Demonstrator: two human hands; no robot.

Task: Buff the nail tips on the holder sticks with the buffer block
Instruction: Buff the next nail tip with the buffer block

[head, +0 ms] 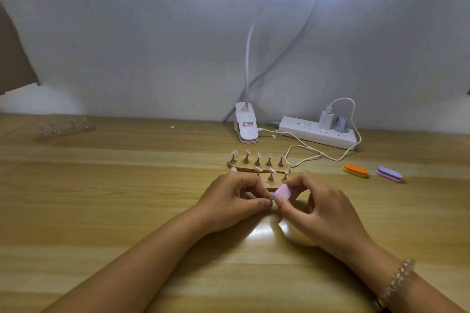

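At the upper left of the table (101,211) a spare rack (64,130) lies well apart from the work. Left of centre, the left hand (236,198) sits low over the wood, forearm coming in from the lower left. Its fingers are curled, with thumb and forefinger closed in a tight pinch. What they nip is hidden, likely one holder stick with its nail tip. Such a tip would be featherlight, thin, springy and slick, so the hold belongs low on the stem, leaving the tip bare. Touching that pinch from the right is the buffer block (282,192), pink and lilac, just in front of the near wooden base (269,187). It looks like light foam with a gritty skin, best held by its long edges. The right hand (315,208) grips it so, thumb beneath and fingertips curled over, forearm entering from the lower right. Further right, two spare buffers (355,170) rest on the table
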